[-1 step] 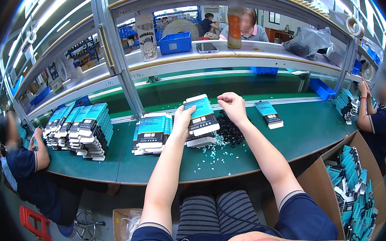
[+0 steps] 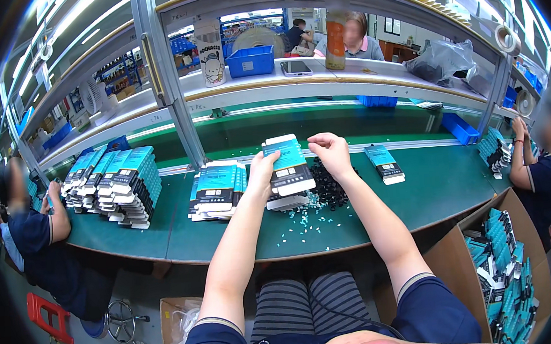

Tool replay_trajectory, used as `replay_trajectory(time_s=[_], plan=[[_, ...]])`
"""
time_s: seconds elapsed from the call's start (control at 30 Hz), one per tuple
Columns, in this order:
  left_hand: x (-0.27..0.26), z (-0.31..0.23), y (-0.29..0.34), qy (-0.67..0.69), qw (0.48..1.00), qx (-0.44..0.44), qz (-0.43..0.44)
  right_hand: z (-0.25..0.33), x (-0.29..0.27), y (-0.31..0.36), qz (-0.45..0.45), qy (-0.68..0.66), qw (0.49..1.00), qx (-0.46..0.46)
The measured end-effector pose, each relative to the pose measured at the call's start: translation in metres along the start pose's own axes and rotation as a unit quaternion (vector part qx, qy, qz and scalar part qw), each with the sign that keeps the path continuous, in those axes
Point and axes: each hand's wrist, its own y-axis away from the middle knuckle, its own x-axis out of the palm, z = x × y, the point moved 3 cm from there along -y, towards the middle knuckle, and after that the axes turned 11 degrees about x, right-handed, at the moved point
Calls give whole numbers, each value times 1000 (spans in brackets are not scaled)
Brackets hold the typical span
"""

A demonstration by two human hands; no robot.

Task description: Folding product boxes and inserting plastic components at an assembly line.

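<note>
Barely a nudge leftward from the right hand (image 2: 334, 156), its grip pinched, contents unclear! Left hand (image 2: 261, 172) clasps the teal-and-black carton (image 2: 289, 163) just left of that pinch, long axis front to back, nearer the back edge of the bench (image 2: 430, 193).

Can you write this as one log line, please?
left hand: holding teal-black box | right hand: near black pieces, grip unclear

On the green counter (image 2: 431, 188), a flat teal-and-black cardboard box (image 2: 383, 163) is lying toward the far edge, between piled black pieces (image 2: 329, 189) and a rectangular blue plastic bin (image 2: 459, 127).
</note>
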Motion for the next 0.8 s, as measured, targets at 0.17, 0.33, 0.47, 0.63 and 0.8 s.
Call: replay_trajectory(time_s=[0.17,0.33,0.47,0.63,0.8], plan=[[22,3,15,26,998,-26,42,5,8,12,92,-77,992,39],[32,8,23,62,996,-24,66,6,3,15,115,-133,980,89],[38,8,25,82,994,-45,61,7,4,15,99,-120,984,88],[41,14,25,38,993,-10,107,5,5,11,48,-121,991,9],[49,12,32,-17,986,60,154,8,3,13,33,-90,995,1]])
